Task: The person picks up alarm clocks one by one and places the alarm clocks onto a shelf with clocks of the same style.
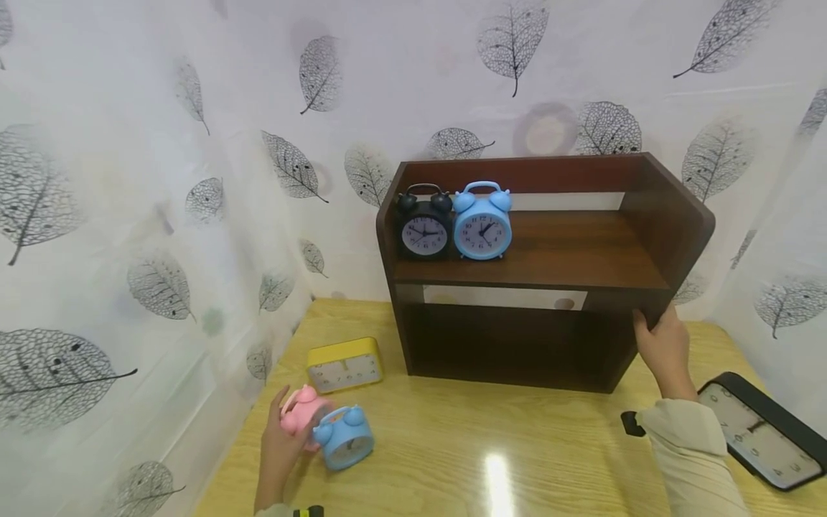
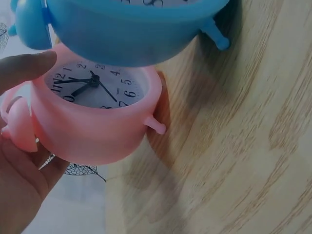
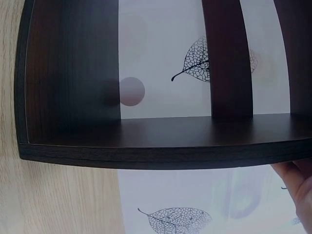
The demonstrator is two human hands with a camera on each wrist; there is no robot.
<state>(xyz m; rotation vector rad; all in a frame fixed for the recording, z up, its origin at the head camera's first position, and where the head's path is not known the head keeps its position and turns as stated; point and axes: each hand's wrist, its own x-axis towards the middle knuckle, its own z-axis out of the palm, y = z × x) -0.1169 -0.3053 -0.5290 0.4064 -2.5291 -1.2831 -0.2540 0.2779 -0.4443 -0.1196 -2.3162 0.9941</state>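
My left hand (image 1: 279,446) holds a pink twin-bell alarm clock (image 2: 105,139). In the left wrist view its thumb lies over the rim by the dial, with the other fingers behind the bells. Directly in front of the pink clock stands a light-blue alarm clock (image 1: 349,441), partly covering it in the head view. On the right, my right hand (image 1: 665,352) grips the side panel of a dark brown two-tier shelf (image 1: 530,280), low on its front edge. The upper tier holds a black alarm clock (image 1: 423,233) and another light-blue alarm clock (image 1: 482,230), side by side at the left.
A yellow rectangular clock (image 1: 345,362) stands behind the pink one, left of the shelf. At the far right, a black-framed rectangular clock (image 1: 762,431) lies tilted near my right forearm. Leaf-patterned curtains (image 1: 245,143) hang behind and beside the wooden table (image 1: 465,438).
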